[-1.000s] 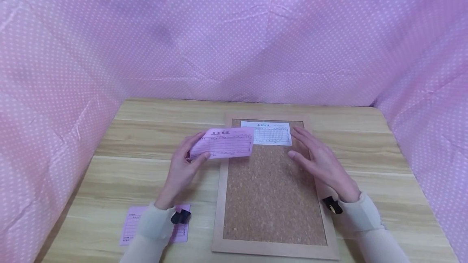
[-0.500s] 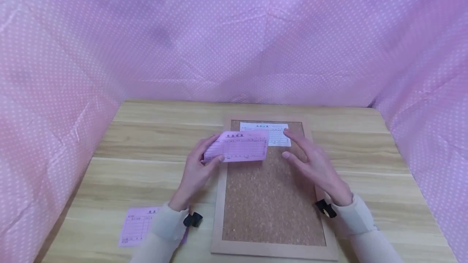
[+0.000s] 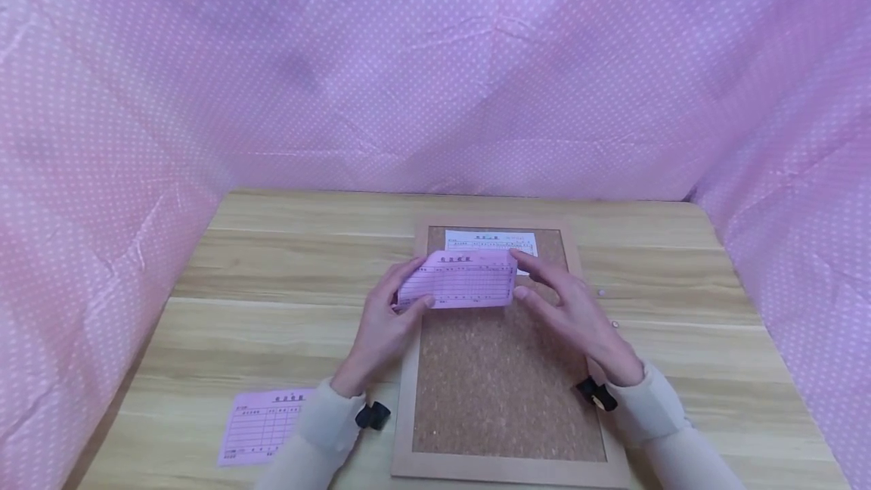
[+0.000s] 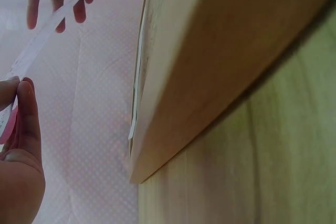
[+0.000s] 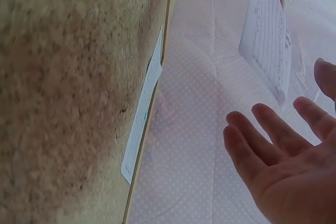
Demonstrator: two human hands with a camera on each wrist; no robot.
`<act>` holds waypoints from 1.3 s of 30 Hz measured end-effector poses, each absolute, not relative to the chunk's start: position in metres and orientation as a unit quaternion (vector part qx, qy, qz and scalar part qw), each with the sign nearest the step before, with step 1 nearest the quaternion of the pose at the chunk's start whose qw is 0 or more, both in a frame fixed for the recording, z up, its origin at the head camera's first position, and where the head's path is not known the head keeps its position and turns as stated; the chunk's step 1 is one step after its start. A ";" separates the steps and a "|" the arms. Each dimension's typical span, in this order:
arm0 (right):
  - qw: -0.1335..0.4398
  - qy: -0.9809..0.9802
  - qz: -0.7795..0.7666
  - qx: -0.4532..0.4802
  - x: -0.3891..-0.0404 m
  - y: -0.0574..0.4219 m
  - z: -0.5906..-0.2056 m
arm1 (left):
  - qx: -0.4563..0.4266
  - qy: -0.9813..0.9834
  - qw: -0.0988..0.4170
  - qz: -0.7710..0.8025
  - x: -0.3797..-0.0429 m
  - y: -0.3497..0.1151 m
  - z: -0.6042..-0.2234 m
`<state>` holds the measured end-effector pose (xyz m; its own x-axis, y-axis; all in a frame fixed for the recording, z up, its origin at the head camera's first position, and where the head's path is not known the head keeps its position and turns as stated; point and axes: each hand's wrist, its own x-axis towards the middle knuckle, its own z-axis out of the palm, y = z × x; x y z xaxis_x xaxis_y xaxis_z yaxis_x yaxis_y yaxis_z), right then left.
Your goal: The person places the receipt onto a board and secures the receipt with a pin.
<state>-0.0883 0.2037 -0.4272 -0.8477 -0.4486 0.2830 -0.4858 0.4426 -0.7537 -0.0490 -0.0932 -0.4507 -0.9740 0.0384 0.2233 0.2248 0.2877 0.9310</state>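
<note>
Pinching the pink receipt slip (image 3: 472, 278) by one end, the left hand (image 3: 382, 320) may let it buckle should the right hand (image 3: 578, 314) (spread, nearby) bump it.

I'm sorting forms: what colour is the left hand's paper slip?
The lined rectangular paper slip is pinkish-purple, clearest in the head view.

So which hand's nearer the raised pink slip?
Left. The left hand pinches one end of the raised pink slip; the right hand is open by the opposite end, not gripping it.
</note>
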 end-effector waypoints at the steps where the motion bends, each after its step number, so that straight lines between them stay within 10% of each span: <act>1: 0.020 -0.846 0.456 0.275 -0.088 0.203 -0.428 | -0.083 -0.799 0.077 -0.590 -0.049 -0.092 -0.451; 39: -0.010 -0.855 0.478 0.200 -0.090 0.215 -0.435 | -0.095 -0.823 0.071 -0.555 -0.071 -0.085 -0.455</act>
<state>-0.0895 0.2153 -0.4353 -0.9200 -0.3511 0.1742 -0.3321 0.4624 -0.8221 -0.0706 -0.0850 -0.4553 -0.9716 0.0777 0.2235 0.2363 0.3649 0.9005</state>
